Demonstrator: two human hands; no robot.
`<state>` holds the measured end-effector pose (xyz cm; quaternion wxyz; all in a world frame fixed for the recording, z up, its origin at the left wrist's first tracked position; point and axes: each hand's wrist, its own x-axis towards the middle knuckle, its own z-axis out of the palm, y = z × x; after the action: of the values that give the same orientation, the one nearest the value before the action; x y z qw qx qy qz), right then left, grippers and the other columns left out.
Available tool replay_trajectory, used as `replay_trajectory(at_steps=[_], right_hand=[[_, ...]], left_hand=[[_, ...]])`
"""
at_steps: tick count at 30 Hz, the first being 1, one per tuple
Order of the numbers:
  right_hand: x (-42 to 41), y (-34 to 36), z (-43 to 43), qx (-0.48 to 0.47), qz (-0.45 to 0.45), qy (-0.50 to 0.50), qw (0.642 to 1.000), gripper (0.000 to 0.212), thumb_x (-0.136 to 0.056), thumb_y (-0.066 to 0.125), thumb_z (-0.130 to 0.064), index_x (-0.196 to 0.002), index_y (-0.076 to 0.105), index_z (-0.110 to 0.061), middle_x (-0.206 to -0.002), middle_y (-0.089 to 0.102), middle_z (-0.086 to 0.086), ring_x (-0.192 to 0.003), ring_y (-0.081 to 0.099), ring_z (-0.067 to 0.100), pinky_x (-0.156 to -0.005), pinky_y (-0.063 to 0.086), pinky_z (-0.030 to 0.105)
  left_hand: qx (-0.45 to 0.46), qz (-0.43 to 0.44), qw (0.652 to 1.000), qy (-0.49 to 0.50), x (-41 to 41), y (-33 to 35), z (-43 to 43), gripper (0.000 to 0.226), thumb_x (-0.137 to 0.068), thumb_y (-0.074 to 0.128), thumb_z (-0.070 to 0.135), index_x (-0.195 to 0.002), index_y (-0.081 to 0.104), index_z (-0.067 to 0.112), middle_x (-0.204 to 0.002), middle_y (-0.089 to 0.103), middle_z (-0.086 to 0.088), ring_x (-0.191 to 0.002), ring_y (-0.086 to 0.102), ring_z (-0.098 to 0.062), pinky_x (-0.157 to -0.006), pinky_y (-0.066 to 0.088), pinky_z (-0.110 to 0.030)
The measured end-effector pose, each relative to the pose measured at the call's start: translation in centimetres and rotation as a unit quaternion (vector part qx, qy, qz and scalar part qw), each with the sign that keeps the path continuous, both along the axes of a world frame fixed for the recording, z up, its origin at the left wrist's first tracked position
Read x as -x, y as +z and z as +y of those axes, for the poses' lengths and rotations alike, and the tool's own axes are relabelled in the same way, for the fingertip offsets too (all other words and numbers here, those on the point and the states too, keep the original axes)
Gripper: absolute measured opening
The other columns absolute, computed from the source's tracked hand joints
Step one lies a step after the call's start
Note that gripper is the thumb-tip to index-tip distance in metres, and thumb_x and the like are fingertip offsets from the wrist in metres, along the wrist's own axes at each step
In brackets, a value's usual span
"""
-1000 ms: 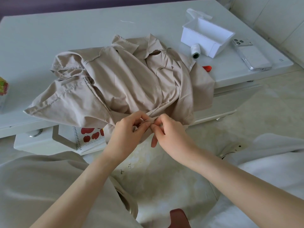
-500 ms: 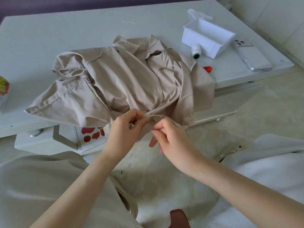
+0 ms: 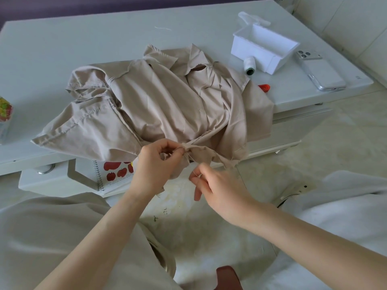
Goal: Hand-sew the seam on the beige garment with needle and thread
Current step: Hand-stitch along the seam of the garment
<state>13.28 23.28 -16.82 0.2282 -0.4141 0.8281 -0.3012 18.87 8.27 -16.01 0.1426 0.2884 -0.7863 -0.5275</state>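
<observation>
My right hand (image 3: 217, 185) has pulled back toward me, pinching thread (image 3: 191, 163) taut from the seam (image 3: 189, 147) my left hand (image 3: 156, 164) pinches.

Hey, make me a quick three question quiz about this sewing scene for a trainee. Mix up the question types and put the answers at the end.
1. True or false: the left hand pinches the edge of the beige garment.
2. Where does the thread spool lie? A, inside the white box; B, on the table beside the white box; C, under the garment.
3. Fill in: the right hand pinches a fine ___ that runs up to the garment.
Key: 1 true; 2 B; 3 thread.
</observation>
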Motion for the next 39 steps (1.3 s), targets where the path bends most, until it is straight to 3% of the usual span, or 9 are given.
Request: replay_trajectory(at_steps=[8, 11, 15, 19, 22, 28, 33, 36, 39], right_hand=[[-0.3, -2.5, 3.4, -0.028, 0.081, 0.083, 0.993, 0.017, -0.099, 0.044, -0.014, -0.113, 0.054, -0.013, -0.092, 0.063, 0.0, -0.081, 0.06, 0.015, -0.07, 0.048, 0.031], [-0.5, -3.2, 4.1, -0.034, 0.163, 0.146, 0.975, 0.034, -0.088, 0.063, -0.01, -0.121, 0.057, -0.007, -0.096, 0.065, 0.004, -0.091, 0.06, 0.016, -0.08, 0.051, 0.029], [-0.8, -4.8, 4.8, -0.07, 0.346, 0.224, 0.908, 0.06, -0.066, 0.08, -0.023, -0.121, 0.062, -0.008, -0.11, 0.065, 0.002, -0.111, 0.057, 0.021, -0.105, 0.039, 0.031], [-0.5, -4.3, 5.2, -0.071, 0.363, 0.241, 0.897, 0.064, -0.07, 0.078, -0.02, -0.128, 0.055, -0.007, -0.13, 0.056, 0.009, -0.124, 0.049, 0.025, -0.111, 0.026, 0.034], [0.2, -2.5, 4.7, -0.024, 0.327, 0.191, 0.925, 0.069, -0.077, 0.071, -0.009, -0.138, 0.038, -0.008, -0.139, 0.045, 0.01, -0.126, 0.046, 0.021, -0.109, 0.031, 0.029], [2.6, 1.2, 1.3, 0.119, 0.233, -0.009, 0.965, 0.027, -0.095, 0.041, -0.017, -0.114, 0.058, -0.006, -0.111, 0.056, 0.005, -0.101, 0.054, 0.019, -0.089, 0.039, 0.022], [3.9, 2.7, -1.9, 0.002, 0.054, -0.082, 0.995, 0.039, -0.099, 0.038, -0.034, -0.091, 0.068, -0.011, -0.093, 0.059, -0.004, -0.095, 0.052, 0.01, -0.083, 0.04, 0.025], [4.0, 3.4, -2.8, -0.01, -0.089, -0.094, 0.991, 0.032, -0.096, 0.047, -0.034, -0.075, 0.067, -0.022, -0.059, 0.056, -0.009, -0.057, 0.051, 0.003, -0.057, 0.039, 0.018], [4.3, 3.8, -3.0, 0.007, -0.219, -0.119, 0.968, 0.016, -0.093, 0.056, -0.027, -0.097, 0.071, -0.024, -0.082, 0.07, -0.002, -0.072, 0.062, 0.006, -0.065, 0.047, 0.014]], left_hand=[[0.054, -0.004, 0.998, 0.015, 0.3, -0.8, -0.5, 0.015, -0.087, 0.065, 0.022, -0.074, 0.067, 0.028, -0.068, 0.064, -0.015, -0.066, 0.058, -0.039, -0.066, 0.055, -0.051], [0.065, -0.007, 0.998, 0.003, 0.3, -1.1, -0.5, 0.013, -0.088, 0.064, 0.022, -0.077, 0.067, 0.027, -0.068, 0.065, -0.013, -0.063, 0.058, -0.036, -0.067, 0.054, -0.051], [0.077, -0.002, 0.997, -0.01, 0.1, -1.2, -0.4, 0.012, -0.088, 0.064, 0.021, -0.079, 0.068, 0.025, -0.067, 0.065, -0.013, -0.056, 0.052, -0.031, -0.065, 0.051, -0.047], [0.074, 0.006, 0.997, -0.025, 0.0, -0.9, -0.4, 0.012, -0.089, 0.063, 0.018, -0.079, 0.068, 0.023, -0.064, 0.062, -0.015, -0.051, 0.044, -0.019, -0.056, 0.047, -0.043], [0.054, 0.016, 0.997, -0.048, -0.2, -0.5, -0.1, 0.011, -0.09, 0.062, 0.014, -0.081, 0.068, 0.019, -0.07, 0.063, -0.019, -0.06, 0.049, -0.03, -0.057, 0.045, -0.037], [0.052, 0.017, 0.994, -0.095, -0.4, 0.0, 0.4, 0.008, -0.089, 0.063, 0.014, -0.084, 0.068, 0.017, -0.071, 0.063, -0.017, -0.064, 0.053, -0.034, -0.046, 0.044, -0.035], [0.038, 0.008, 0.989, -0.141, -0.8, 0.2, 0.7, 0.009, -0.089, 0.064, 0.011, -0.083, 0.068, 0.016, -0.059, 0.054, 0.008, -0.043, 0.041, -0.001, -0.043, 0.033, -0.009], [0.045, 0.01, 0.986, -0.162, -0.8, 0.1, 0.6, 0.013, -0.089, 0.064, 0.012, -0.083, 0.068, 0.023, -0.067, 0.06, -0.003, -0.045, 0.038, -0.003, -0.045, 0.033, -0.01], [0.067, 0.011, 0.983, -0.173, -0.9, -0.1, 0.5, 0.016, -0.088, 0.065, 0.013, -0.081, 0.067, 0.027, -0.069, 0.061, 0.003, -0.049, 0.039, -0.005, -0.048, 0.035, -0.012]])
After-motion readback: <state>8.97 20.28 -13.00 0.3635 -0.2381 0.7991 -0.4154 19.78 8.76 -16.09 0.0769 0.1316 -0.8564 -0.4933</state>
